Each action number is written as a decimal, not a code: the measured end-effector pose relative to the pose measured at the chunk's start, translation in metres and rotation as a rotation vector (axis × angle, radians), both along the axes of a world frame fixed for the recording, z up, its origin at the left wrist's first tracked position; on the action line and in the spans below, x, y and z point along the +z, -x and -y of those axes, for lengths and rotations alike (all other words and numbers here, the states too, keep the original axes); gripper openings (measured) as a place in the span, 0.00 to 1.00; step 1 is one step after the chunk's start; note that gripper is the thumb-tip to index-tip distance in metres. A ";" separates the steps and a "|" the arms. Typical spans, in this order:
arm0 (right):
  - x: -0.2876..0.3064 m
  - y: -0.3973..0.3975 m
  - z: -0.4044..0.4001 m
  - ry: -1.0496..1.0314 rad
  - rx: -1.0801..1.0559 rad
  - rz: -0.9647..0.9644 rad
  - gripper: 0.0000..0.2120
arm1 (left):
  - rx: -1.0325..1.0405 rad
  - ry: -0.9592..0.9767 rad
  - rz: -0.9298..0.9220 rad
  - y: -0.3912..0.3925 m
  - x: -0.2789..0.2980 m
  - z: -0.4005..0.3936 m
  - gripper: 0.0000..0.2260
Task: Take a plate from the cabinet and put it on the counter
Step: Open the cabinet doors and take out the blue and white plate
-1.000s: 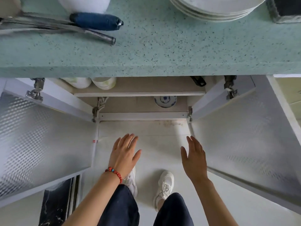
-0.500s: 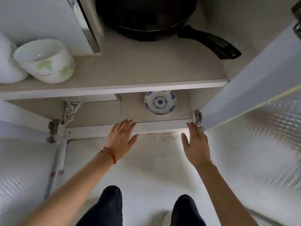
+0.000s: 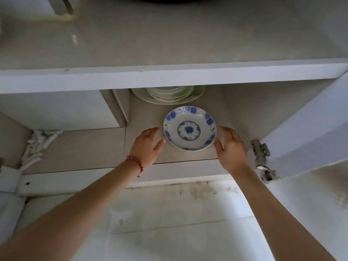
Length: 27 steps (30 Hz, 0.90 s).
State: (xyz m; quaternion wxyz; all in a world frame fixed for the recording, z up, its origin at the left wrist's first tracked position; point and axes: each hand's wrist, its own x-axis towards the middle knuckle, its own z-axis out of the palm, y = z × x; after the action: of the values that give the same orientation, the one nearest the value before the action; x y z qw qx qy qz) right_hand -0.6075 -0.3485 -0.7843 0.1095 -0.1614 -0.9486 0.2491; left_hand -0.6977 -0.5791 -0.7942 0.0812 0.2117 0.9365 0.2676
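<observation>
At the far left of the low white cabinet [image 3: 169, 76], a bundle of pale, ribbed hose-like pieces [image 3: 40, 143] lies in the corner of the bottom compartment. Next comes the left hand [image 3: 146, 146], a red beaded bracelet [image 3: 134, 162] on its wrist, reaching into the compartment with fingers spread wide and holding nothing; its thumb tip sits just beside the left rim of the round white plate with blue floral pattern [image 3: 190, 128], though contact cannot be judged. That plate lies flat on the beige bottom shelf [image 3: 84, 147], near its front edge. Just behind it, partly hidden under the upper shelf board, stands a stack of plain white plates [image 3: 167, 96]. The right hand [image 3: 230, 147] is likewise open and empty, fingers curved close beside the plate's right rim. Further right, a metal hinge [image 3: 260, 153] carries the open white cabinet door [image 3: 308, 129].
</observation>
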 end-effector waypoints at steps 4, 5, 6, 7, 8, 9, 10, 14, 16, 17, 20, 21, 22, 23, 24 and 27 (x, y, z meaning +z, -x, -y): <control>-0.018 0.021 -0.013 0.157 -0.070 0.023 0.16 | 0.065 -0.126 0.067 0.019 -0.019 -0.017 0.20; -0.021 0.025 -0.015 0.217 -0.086 0.040 0.16 | 0.084 -0.161 0.077 0.022 -0.021 -0.020 0.19; -0.024 0.029 -0.017 0.281 -0.104 0.056 0.15 | 0.096 -0.186 0.085 0.025 -0.022 -0.022 0.17; -0.026 0.033 -0.018 0.346 -0.119 0.068 0.14 | 0.104 -0.205 0.094 0.028 -0.023 -0.025 0.16; -0.028 0.038 -0.018 0.416 -0.133 0.071 0.12 | 0.114 -0.229 0.103 0.031 -0.024 -0.028 0.14; -0.030 0.042 -0.017 0.487 -0.151 0.062 0.10 | 0.132 -0.260 0.116 0.033 -0.025 -0.030 0.13; -0.031 0.047 -0.016 0.545 -0.174 0.046 0.09 | 0.147 -0.283 0.129 0.036 -0.026 -0.033 0.12; -0.043 0.064 -0.016 0.629 -0.302 0.018 0.09 | 0.231 -0.347 0.190 0.047 -0.031 -0.043 0.10; -0.049 0.067 -0.019 0.674 -0.363 0.030 0.09 | 0.281 -0.412 0.225 0.049 -0.033 -0.046 0.11; -0.051 0.068 -0.021 0.709 -0.382 0.024 0.09 | 0.304 -0.449 0.249 0.049 -0.033 -0.047 0.11; -0.052 0.064 -0.022 0.827 -0.431 -0.036 0.07 | 0.371 -0.584 0.357 0.045 -0.032 -0.048 0.12; -0.050 0.060 -0.021 0.873 -0.430 -0.062 0.08 | 0.382 -0.612 0.378 0.041 -0.031 -0.047 0.12; -0.046 0.055 -0.019 0.898 -0.420 -0.092 0.08 | 0.389 -0.639 0.391 0.037 -0.029 -0.046 0.12; -0.042 0.049 -0.017 0.921 -0.405 -0.139 0.07 | 0.392 -0.670 0.401 0.031 -0.027 -0.045 0.13; -0.038 0.042 -0.014 0.920 -0.385 -0.183 0.07 | 0.396 -0.701 0.409 0.026 -0.024 -0.044 0.13; -0.030 0.020 -0.005 0.739 -0.321 -0.210 0.08 | 0.416 -0.799 0.434 0.009 -0.012 -0.036 0.14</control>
State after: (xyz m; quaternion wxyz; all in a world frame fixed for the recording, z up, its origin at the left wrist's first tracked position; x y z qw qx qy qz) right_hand -0.6273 -0.3431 -0.8140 0.1775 -0.3094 -0.7419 0.5678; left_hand -0.7064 -0.5427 -0.8063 0.1316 -0.0255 0.7448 0.6536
